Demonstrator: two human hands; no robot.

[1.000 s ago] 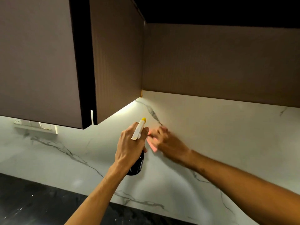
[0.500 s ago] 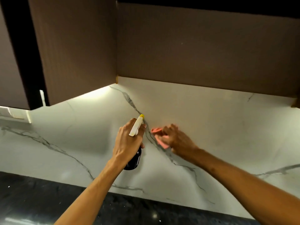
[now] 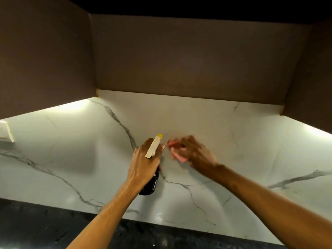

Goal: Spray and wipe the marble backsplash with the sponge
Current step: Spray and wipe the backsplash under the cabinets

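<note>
- Your left hand (image 3: 143, 166) is raised in front of the wall with its back toward you. The forearm climbs from the lower middle of the view.
- Its grip is closed round the neck of a spray bottle (image 3: 151, 186).
- The bottle stands roughly upright. Its black body hangs below your palm, and the cream trigger head with a yellow nozzle tip rises above the knuckles, aimed at the wall.
- Your right hand (image 3: 195, 153) reaches in from the lower right on a long, stretched arm, with the fingers pointing up and to the left. It is blurred, so single fingers are hard to read.
- The right grip is clamped on a pink sponge (image 3: 177, 154), which it holds against the marble. Pink shows beyond the fingertips and along the hand's left edge.
- The sponge sits just to the right of the nozzle, close to your left hand but apart from it, about halfway up the wall.
- The marble backsplash (image 3: 233, 150) is white with grey veins. One dark vein runs down from the upper left and passes behind your left hand, and another comes in from the right edge.
- Brown upper cabinets (image 3: 179, 60) overhang the wall, with the middle one set back between deeper ones on either side. Light glows beneath the two outer ones.
- A white switch plate (image 3: 5, 131) sits on the backsplash at the far left edge.
- A dark speckled stone bench (image 3: 36, 227) runs along the bottom and meets the foot of the backsplash.
</note>
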